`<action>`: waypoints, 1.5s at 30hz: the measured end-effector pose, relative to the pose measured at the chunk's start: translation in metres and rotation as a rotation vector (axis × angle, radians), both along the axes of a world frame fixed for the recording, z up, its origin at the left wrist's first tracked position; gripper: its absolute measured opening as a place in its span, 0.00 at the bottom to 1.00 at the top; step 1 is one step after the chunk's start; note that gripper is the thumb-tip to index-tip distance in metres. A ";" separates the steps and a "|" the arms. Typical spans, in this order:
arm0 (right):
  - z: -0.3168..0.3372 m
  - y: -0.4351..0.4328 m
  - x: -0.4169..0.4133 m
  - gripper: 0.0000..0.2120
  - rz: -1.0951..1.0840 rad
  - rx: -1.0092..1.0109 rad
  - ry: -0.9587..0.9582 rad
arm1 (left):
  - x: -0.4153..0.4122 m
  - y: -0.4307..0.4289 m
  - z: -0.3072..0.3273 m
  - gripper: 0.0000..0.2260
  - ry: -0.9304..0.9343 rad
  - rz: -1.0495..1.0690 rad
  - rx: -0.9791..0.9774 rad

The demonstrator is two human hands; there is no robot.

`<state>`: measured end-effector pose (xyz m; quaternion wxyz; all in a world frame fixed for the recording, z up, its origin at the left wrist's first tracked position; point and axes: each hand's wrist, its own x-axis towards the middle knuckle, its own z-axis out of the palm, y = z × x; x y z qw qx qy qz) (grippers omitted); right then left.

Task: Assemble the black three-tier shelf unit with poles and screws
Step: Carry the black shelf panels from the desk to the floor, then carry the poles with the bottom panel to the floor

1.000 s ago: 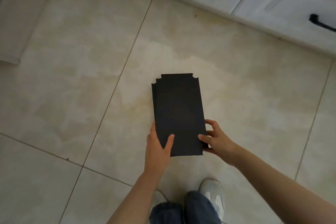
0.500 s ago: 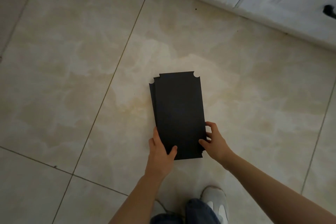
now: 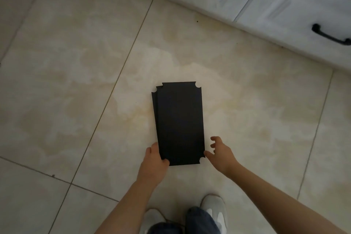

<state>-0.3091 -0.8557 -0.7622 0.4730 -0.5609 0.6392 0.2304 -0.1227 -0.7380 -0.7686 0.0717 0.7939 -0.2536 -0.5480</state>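
Step, as judged: setting black boards (image 3: 179,123) flat on floor (image 3: 76,81), ready to separate.

Do well: keep stack level, lower near edge last, keep fingertips out from under, leave corner notches clear for poles.

Boards lie lengthwise away from person, slightly fanned at far left corner. Fully resting on floor or not: cannot tell.

Left hand (image 3: 153,161) pinches near left corner, thumb on top. Right hand (image 3: 221,153) holds nothing, fingers (image 3: 215,138) spread, thumb just beside near right notch.
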 end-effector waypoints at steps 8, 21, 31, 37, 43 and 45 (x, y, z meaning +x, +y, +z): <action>0.104 -0.016 0.015 0.24 0.290 -0.091 0.021 | 0.034 -0.009 0.105 0.23 -0.152 -0.106 -0.134; 0.353 -0.015 0.097 0.21 0.639 -0.305 -0.065 | 0.074 0.015 0.355 0.18 -0.384 -0.108 -0.126; 0.522 0.038 0.119 0.18 1.019 -0.377 -0.209 | 0.038 0.110 0.538 0.13 -0.581 0.347 -0.151; 0.593 0.092 0.126 0.20 1.284 -0.429 -0.387 | -0.021 0.188 0.613 0.13 -0.675 0.495 -0.058; 0.648 0.162 0.143 0.20 1.560 -0.463 -0.546 | -0.060 0.259 0.661 0.13 -0.756 0.707 0.116; 0.664 0.187 0.151 0.20 1.621 -0.435 -0.579 | -0.064 0.278 0.675 0.13 -0.786 0.778 0.130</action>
